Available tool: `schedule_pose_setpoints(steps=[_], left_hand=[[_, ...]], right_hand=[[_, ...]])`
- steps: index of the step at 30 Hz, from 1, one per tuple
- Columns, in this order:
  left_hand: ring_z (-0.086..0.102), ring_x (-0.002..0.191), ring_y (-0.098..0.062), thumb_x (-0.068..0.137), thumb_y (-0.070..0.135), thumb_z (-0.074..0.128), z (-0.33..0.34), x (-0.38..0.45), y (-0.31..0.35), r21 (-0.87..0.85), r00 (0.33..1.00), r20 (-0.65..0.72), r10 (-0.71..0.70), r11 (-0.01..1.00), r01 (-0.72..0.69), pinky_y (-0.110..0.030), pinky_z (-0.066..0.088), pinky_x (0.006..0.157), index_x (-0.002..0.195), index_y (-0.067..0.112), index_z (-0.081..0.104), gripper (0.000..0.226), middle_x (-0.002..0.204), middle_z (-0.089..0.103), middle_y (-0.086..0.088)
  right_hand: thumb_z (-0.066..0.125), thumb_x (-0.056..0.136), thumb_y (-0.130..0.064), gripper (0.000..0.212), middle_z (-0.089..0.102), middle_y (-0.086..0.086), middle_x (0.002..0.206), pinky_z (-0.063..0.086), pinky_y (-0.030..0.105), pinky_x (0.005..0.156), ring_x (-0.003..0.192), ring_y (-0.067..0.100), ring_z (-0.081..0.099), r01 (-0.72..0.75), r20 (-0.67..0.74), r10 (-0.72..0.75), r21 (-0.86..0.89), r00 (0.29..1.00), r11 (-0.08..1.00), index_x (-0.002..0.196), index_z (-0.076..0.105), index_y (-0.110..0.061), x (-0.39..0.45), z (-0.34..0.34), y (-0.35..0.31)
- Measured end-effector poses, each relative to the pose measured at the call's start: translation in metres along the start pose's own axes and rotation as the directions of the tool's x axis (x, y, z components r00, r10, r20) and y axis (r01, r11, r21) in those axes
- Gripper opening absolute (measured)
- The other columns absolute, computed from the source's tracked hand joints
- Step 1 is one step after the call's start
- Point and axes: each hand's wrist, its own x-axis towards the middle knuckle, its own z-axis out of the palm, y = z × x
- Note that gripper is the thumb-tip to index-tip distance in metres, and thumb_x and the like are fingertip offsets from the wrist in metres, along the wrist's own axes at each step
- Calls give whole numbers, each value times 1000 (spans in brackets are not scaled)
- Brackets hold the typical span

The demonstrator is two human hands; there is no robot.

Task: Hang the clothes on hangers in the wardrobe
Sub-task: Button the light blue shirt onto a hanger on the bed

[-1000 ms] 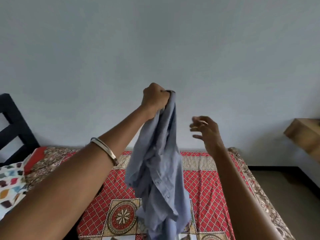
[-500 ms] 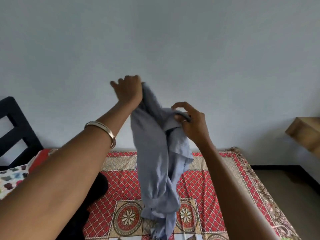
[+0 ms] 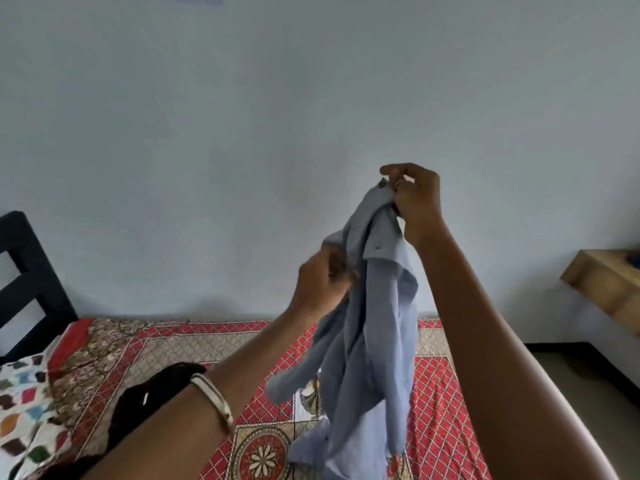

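— What are the hands doing?
— The right hand [image 3: 415,199] pinches the top of a light blue shirt [image 3: 367,341], held up before the pale wall [image 3: 242,133]. The left hand [image 3: 323,282], lower, grips a fold near the collar; it is blurred.
— And the shirt?
— It hangs crumpled in the air above a bed [image 3: 436,410] with a red patterned cover. A metal bangle [image 3: 216,400] circles the left wrist.

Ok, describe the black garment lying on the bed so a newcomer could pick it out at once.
Start at the bed with the red patterned bedspread along the pale wall. Near its left side, just right of the white pillow with coloured patches, a crumpled black garment lies partly hidden under the left forearm. It is the only plain black cloth there, unlike the light blue shirt held up in both hands.
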Motion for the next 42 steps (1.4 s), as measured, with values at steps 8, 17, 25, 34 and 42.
schedule_pose_setpoints(steps=[8,17,25,34,42], left_hand=[[62,89,-33,69,32,49,8,-1,-15,-2,979,36,-200,980,200,-36,48,70,101,13,63,41,93,68,-13],[58,92,-43,93,19,42,-22,45,33,551,976,137,172,805,-219,-37,38,67,100,13,55,16,97,60,-20],[61,83,-38,92,12,45,-10,34,99,688,855,273,441,531,-494,-37,42,62,107,17,59,21,90,59,-13],[58,94,-46,88,7,44,-33,4,32,743,994,68,90,660,-111,-44,48,74,101,7,55,17,101,57,-22],[60,91,-47,91,-4,43,-27,-14,48,829,986,-162,29,546,120,-49,51,74,108,-5,54,20,102,58,-27]], right_hand=[[48,98,-6,25,64,6,86,45,20,50,74,16,59,-53,19,50,317,999,947,87,70,-13,-15,-26,-16],[61,86,-55,46,59,13,123,40,49,98,121,37,48,-120,-71,121,-878,990,463,117,61,-22,-41,-120,46],[64,85,-18,13,67,19,96,40,37,68,97,39,59,169,262,67,-776,963,607,94,63,-9,-79,-80,53],[41,91,-3,22,63,18,103,37,36,65,94,42,60,316,279,-159,-898,947,306,106,58,-5,-73,-93,33],[43,95,-3,25,61,19,102,50,42,68,89,42,65,230,226,-46,-948,973,220,119,53,-4,-109,-130,86]])
